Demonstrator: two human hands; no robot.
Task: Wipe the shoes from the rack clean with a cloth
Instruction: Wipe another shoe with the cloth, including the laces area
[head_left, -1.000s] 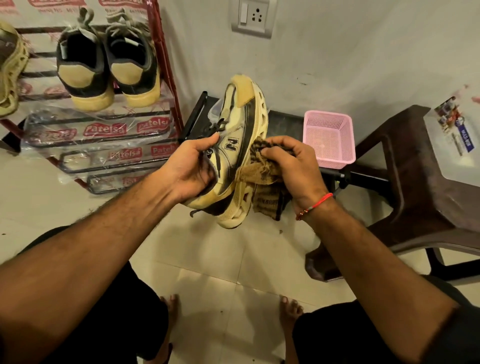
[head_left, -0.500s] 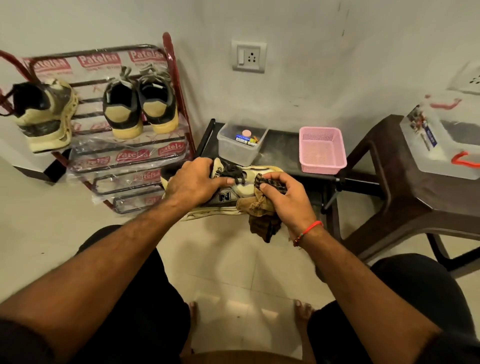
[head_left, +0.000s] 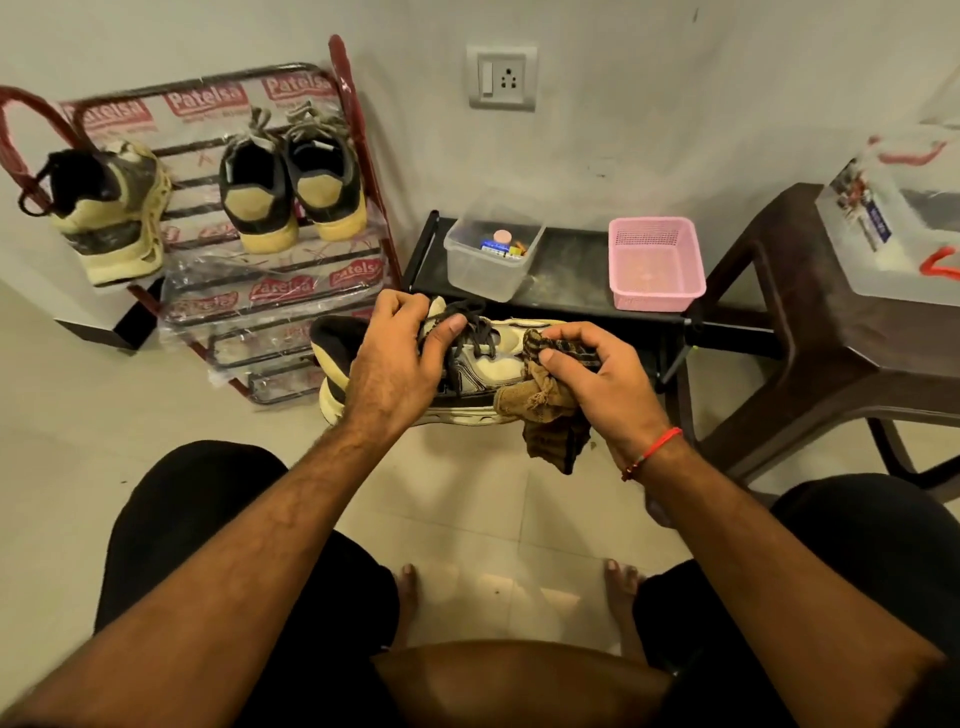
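Note:
A cream and black sneaker (head_left: 488, 366) lies level in front of me, sole down, heel to the left and toe to the right. My left hand (head_left: 402, 358) grips it over the laces and tongue. My right hand (head_left: 597, 379) is closed on a brown checked cloth (head_left: 545, 410), pressed against the toe end; a loose end of the cloth hangs below. Behind it on the left stands the red shoe rack (head_left: 358, 171), holding a matching cream sneaker (head_left: 111, 218) and a pair of black and tan shoes (head_left: 291, 192).
A low black shelf (head_left: 566, 291) behind the sneaker carries a clear box of small items (head_left: 491, 254) and a pink basket (head_left: 654, 262). A dark brown plastic stool (head_left: 810, 332) with a clear lidded container (head_left: 904, 218) stands at right. My knees and bare feet are below.
The sneaker has turned from standing on end with its sole towards me to lying level and lower. The head view has pulled back and up, bringing in the whole rack and the shelf.

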